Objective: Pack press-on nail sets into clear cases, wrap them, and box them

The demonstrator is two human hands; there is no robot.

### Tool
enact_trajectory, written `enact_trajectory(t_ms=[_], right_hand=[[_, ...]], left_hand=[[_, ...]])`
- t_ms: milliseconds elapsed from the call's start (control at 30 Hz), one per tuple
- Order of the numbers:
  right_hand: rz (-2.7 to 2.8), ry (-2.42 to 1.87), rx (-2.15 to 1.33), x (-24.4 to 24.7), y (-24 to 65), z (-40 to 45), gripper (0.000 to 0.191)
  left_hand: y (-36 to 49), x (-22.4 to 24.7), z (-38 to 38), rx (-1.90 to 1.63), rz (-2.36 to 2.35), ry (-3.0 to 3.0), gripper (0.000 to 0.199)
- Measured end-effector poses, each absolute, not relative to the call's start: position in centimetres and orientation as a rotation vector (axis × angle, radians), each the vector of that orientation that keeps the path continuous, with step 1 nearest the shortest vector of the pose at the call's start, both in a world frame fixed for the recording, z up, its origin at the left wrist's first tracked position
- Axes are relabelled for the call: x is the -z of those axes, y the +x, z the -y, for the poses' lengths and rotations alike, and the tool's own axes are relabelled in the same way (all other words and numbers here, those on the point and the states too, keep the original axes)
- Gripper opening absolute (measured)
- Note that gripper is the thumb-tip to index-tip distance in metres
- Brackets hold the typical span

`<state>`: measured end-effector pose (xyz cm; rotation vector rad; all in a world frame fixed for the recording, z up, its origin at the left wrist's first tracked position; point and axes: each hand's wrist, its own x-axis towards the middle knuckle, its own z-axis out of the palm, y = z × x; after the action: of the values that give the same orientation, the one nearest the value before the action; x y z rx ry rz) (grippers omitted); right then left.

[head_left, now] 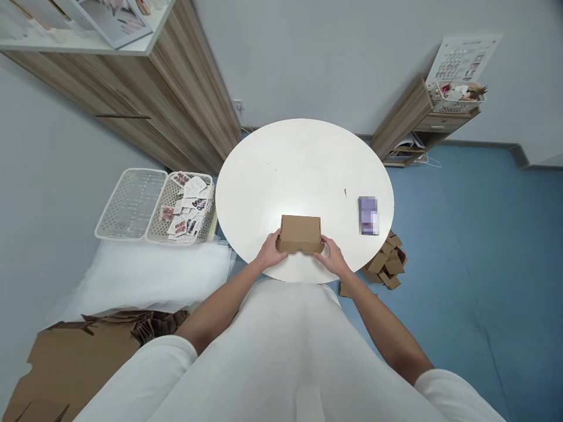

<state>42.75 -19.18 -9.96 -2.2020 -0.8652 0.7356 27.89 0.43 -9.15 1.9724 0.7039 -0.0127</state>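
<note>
A small brown cardboard box (301, 230) sits near the front edge of the round white table (303, 158), its front flap toward me. My left hand (270, 252) grips the box's left front corner, thumb along the flap. At the opposite corner my right hand (333, 258) holds it the same way, fingers at the side and thumb in front. Both hands are closed on the cardboard. What lies inside the box is hidden.
A blurred purple item (368, 215) lies on the table's right side. Left stand a white basket of printed packets (187, 205), white foam sheets (145, 272) and flat cardboard (83, 363). Folded boxes (387, 262) are piled on the floor at right. Cabinets (193, 88) stand behind.
</note>
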Motion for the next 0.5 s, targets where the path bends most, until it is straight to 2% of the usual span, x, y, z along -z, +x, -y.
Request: enact_trajectory(t_ms=[100, 267, 500], right_hand=[[0.835, -2.182, -0.716, 9.1, 43.4, 18.7, 0.062], [0.785, -2.255, -0.731, 7.8, 44.8, 16.9, 0.051], [0.747, -2.296, -0.695, 6.2, 45.3, 15.4, 0.051]], left_hand=[[28.2, 8.5, -1.0, -0.008, -0.65, 2.072, 0.08], [29.8, 8.0, -2.1, 0.121, -0.776, 2.185, 0.051], [30.7, 7.4, -2.1, 0.094, -0.871, 2.362, 0.053]])
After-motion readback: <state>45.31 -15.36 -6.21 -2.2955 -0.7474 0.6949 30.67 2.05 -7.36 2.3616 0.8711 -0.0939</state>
